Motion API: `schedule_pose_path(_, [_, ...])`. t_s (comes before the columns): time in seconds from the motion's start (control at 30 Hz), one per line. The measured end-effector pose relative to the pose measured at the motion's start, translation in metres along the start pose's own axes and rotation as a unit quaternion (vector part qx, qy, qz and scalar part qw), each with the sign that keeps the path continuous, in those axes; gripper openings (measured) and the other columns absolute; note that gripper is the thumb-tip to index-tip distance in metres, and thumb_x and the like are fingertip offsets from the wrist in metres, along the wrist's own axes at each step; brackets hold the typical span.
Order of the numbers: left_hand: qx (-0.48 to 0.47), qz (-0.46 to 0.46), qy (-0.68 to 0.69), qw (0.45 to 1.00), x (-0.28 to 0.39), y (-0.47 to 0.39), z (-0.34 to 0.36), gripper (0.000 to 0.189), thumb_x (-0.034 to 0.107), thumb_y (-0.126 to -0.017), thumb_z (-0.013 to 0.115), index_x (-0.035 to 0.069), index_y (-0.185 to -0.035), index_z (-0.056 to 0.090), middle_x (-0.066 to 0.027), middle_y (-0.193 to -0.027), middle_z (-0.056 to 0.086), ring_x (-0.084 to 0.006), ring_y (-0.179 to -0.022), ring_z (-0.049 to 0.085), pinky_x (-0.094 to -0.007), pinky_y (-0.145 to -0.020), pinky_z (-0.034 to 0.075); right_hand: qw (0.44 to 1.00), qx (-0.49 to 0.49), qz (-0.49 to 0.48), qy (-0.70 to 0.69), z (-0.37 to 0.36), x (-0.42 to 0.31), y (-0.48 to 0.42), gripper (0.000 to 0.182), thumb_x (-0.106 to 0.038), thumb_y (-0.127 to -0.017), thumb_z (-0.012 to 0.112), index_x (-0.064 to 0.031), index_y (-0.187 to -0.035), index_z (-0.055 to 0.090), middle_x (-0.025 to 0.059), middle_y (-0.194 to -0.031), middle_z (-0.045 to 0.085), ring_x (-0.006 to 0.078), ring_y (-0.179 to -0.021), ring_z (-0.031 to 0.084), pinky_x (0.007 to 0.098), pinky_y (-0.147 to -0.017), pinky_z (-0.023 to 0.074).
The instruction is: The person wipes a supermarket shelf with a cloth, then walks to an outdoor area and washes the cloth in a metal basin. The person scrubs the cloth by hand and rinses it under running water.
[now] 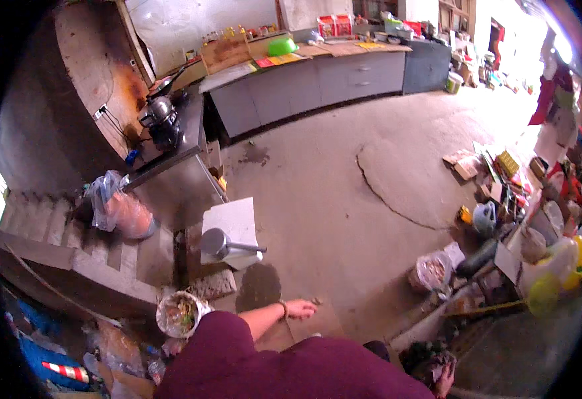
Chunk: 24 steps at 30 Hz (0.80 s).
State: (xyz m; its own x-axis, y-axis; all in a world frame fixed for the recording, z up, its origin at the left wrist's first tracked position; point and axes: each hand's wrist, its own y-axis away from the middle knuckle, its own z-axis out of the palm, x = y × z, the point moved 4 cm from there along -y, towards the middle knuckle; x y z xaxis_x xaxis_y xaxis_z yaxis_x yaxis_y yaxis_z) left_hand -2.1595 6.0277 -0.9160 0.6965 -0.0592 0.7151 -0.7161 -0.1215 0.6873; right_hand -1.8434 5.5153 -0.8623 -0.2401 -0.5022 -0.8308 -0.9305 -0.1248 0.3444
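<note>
My left hand point(302, 309), with a bracelet at the wrist, reaches low over a flat brown piece, perhaps cardboard point(321, 324), on the floor. A small pale brown thing point(317, 301) lies at its fingertips; whether the fingers touch it cannot be told. At the lower right, my right hand point(445, 381) is against a dark, crumpled thing point(433, 364), too blurred to name, and its grip is unclear. Left of my maroon sleeve stands a bin lined with a plastic bag point(179, 314), with scraps in it. A grey long-handled dipper point(216, 243) rests on a white surface.
A low concrete block point(213, 284) and a wet patch point(258, 287) are near my left arm. Rightward are a bagged bucket point(430, 272) and heaped bags and boxes point(535, 219). Grey cabinets point(291, 92) and a dark counter with a metal pot point(160, 110) stand ahead.
</note>
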Motion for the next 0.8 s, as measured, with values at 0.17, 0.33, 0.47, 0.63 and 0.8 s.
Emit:
schedule_pose_path(0.17, [0.104, -0.210, -0.175, 0.956, -0.133, 0.009, -0.050, 0.037, 0.022, -0.078, 0.048, 0.010, -0.111, 0.059, -0.0155, -0.088, 0.065, -0.0283, -0.075, 0.064, -0.0421, -0.067, 0.050, 0.989, -0.101, 0.023, 0.101, 0.145, -0.018, -0.035, 0.043, -0.028, -0.090, 0.050, 0.0002, -0.122, 0.049, 0.0129, -0.111, 0.058, 0.0217, -0.099, 0.054, 0.0322, -0.086, 0.0414])
schedule_pose_path(0.33, [0.009, -0.051, -0.016, 0.999, -0.289, 0.088, -0.065, 0.023, 0.030, -0.082, 0.051, 0.008, -0.080, 0.058, -0.0027, -0.068, 0.058, -0.0145, -0.063, 0.055, -0.0353, -0.061, 0.047, 0.949, -0.263, -0.022, 0.170, 0.285, -0.116, -0.088, 0.039, -0.027, -0.090, 0.050, 0.0003, -0.118, 0.051, 0.0124, -0.105, 0.059, 0.0223, -0.095, 0.056, 0.0332, -0.083, 0.0429])
schedule_pose_path(0.47, [0.034, -0.172, -0.133, 0.975, -0.295, 0.082, -0.135, 0.033, 0.034, -0.085, 0.053, 0.010, -0.106, 0.063, -0.0037, -0.096, 0.066, -0.0158, -0.080, 0.058, -0.0331, -0.073, 0.047, 0.915, -0.330, -0.062, 0.221, 0.378, -0.180, -0.159, 0.037, -0.026, -0.089, 0.050, 0.0004, -0.115, 0.052, 0.0120, -0.101, 0.061, 0.0227, -0.092, 0.057, 0.0340, -0.080, 0.0441])
schedule_pose_path(0.63, [0.104, -0.184, -0.052, 0.976, -0.200, -0.022, -0.223, 0.035, 0.032, -0.083, 0.053, 0.008, -0.109, 0.057, -0.0047, -0.094, 0.062, -0.0199, -0.074, 0.056, -0.0357, -0.065, 0.048, 0.875, -0.368, -0.083, 0.302, 0.453, -0.228, -0.280, 0.034, -0.024, -0.089, 0.050, 0.0004, -0.111, 0.054, 0.0114, -0.095, 0.062, 0.0233, -0.088, 0.059, 0.0351, -0.077, 0.0457])
schedule_pose_path(0.8, [0.052, -0.036, -0.035, 0.997, -0.055, -0.163, -0.285, 0.036, 0.033, -0.084, 0.053, 0.012, -0.112, 0.057, -0.0059, -0.097, 0.061, -0.0200, -0.084, 0.055, -0.0369, -0.076, 0.047, 0.831, -0.405, -0.101, 0.367, 0.499, -0.274, -0.395, 0.031, -0.023, -0.088, 0.051, 0.0005, -0.107, 0.056, 0.0109, -0.090, 0.064, 0.0238, -0.083, 0.061, 0.0361, -0.074, 0.0472])
